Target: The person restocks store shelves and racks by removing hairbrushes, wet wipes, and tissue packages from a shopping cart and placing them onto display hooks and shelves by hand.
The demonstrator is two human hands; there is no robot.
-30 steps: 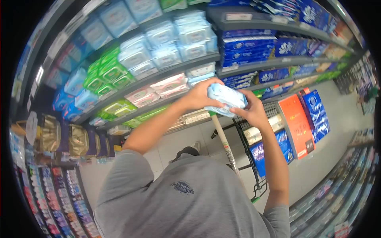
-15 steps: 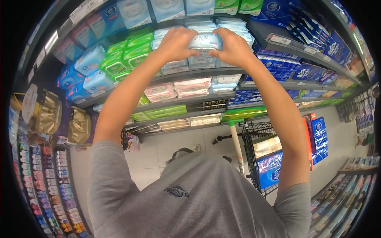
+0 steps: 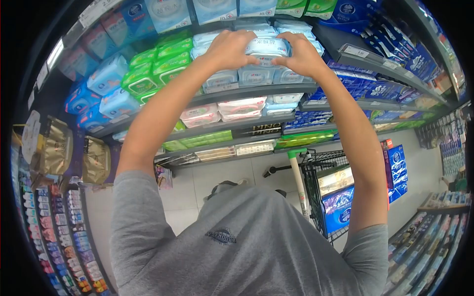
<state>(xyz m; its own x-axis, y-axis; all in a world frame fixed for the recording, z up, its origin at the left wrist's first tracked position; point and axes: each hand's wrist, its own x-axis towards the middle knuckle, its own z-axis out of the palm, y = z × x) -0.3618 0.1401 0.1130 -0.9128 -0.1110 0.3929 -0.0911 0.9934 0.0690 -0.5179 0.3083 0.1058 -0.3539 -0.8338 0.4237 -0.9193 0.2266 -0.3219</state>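
Note:
Between my two hands is a light blue and white pack of wet wipes (image 3: 267, 47), on top of a stack on the shelf. My left hand (image 3: 231, 51) grips its left end, fingers over the top and thumb at the front. My right hand (image 3: 300, 55) holds the right end in the same way. Under it sits another pale blue wipes pack (image 3: 256, 76), and similar packs stand on both sides and behind. Green wipes packs (image 3: 157, 64) are stacked to the left of my left hand.
A dark shelf edge (image 3: 256, 92) runs below the stacks. Lower down lie pink and white packs (image 3: 241, 107). Blue tissue packs (image 3: 380, 89) fill the shelf on the right. A black shopping cart (image 3: 316, 170) with a green-ended handle, holding blue packs (image 3: 338, 212), stands by my right side.
The view has shifted slightly. The top wipes pack has tilted a little between my hands, and its printed front shows more. Both hands keep their grip.

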